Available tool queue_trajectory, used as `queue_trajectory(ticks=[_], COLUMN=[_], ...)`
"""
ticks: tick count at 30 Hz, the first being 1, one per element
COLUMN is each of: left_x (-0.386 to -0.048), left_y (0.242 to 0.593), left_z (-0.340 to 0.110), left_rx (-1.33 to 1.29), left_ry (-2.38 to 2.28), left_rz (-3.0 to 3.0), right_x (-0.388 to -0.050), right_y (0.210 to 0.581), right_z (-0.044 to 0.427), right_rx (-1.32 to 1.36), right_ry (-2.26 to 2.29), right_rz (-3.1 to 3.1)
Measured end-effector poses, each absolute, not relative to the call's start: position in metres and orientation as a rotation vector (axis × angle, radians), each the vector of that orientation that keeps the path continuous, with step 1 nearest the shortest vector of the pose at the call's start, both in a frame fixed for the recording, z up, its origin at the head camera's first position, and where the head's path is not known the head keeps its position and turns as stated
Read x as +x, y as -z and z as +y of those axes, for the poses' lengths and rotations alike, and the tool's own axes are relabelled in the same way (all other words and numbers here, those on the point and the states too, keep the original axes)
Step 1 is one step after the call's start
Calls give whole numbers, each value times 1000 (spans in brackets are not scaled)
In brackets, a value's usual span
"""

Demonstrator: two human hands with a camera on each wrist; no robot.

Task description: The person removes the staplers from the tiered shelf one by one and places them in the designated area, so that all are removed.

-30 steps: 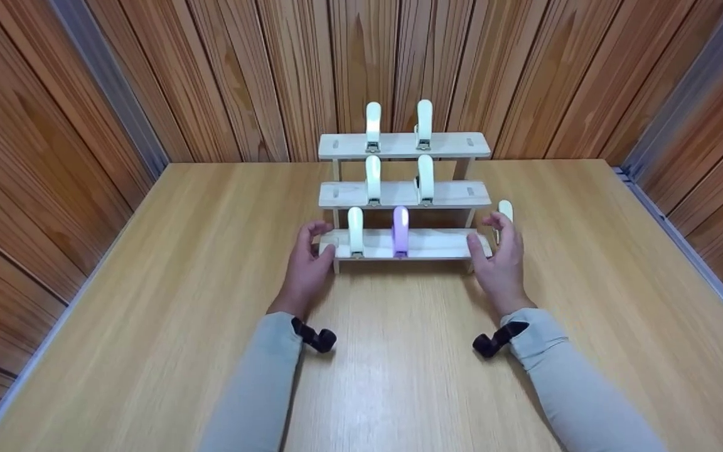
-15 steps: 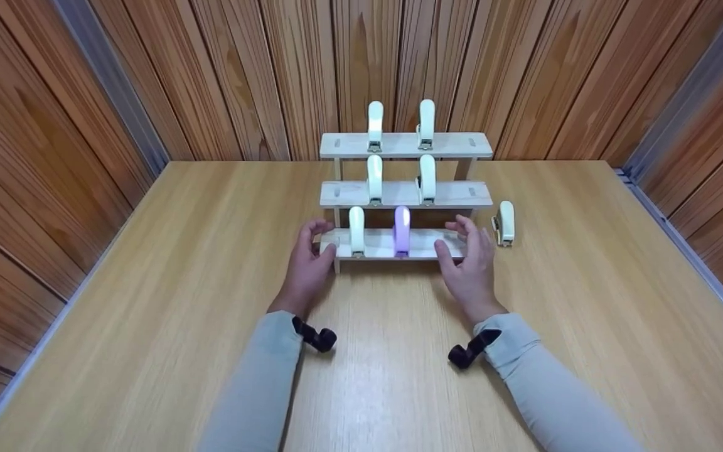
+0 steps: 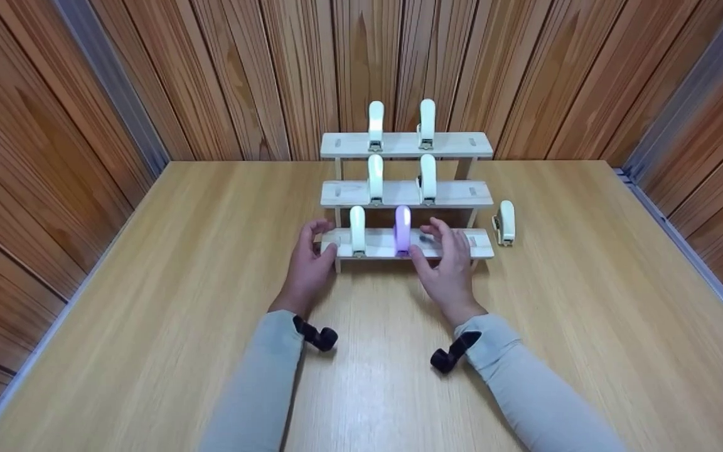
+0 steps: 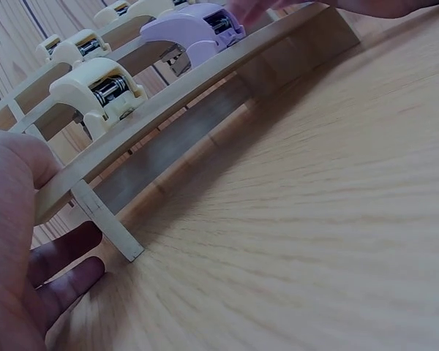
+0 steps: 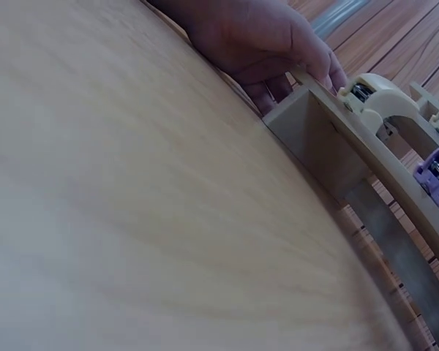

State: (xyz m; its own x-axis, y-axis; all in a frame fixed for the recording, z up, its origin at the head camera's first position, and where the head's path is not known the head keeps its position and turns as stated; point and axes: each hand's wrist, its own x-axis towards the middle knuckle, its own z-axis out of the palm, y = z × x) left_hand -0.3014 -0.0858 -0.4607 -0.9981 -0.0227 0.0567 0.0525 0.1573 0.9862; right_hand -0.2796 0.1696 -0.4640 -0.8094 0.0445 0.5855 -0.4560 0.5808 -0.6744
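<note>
A three-tier wooden stand (image 3: 482,245) carries several small staplers. On its lowest shelf are a pale stapler (image 3: 358,229) and a purple stapler (image 3: 403,229). My left hand (image 3: 306,267) holds the left end of that shelf, thumb at its front edge; the left wrist view shows two fingers (image 4: 72,281) below, beside the stand's leg (image 4: 108,219). My right hand (image 3: 452,270) is just right of the purple stapler, fingers loosely bent over the shelf, thumb tip very close to the stapler; contact cannot be told. Nothing shows in its grasp.
Two pale staplers stand on each upper shelf, such as one (image 3: 427,179) on the middle tier. Another pale stapler (image 3: 506,223) stands on the wooden table (image 3: 211,251), right of the stand. Wood-panelled walls (image 3: 242,75) enclose the table's back and sides.
My right hand has moved left, from beside the stapler on the table, across the lowest shelf to the purple stapler. My left hand keeps its place at the stand's left end.
</note>
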Motion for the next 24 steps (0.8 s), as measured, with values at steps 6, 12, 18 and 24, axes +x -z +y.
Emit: queue_trajectory(ticks=[6,12,18,24], left_x=[-301,-301,-301,-302], left_y=[460,459,460,461], left_z=[-85,-86,-85,-86], left_rx=[-18,-5,2,-36], left_ry=[2000,2006,2021,2007], left_rz=[-2356,-2363,-2356,-2338], right_x=[-280,-279,-279,-282], right_y=[464,464,465,465], right_z=[162,154,147,144], right_rx=[320,317,302,310], right_ry=[-1186,-1165,-1130,-1062], right_rz=[-2283,-2318,-2324,-2309])
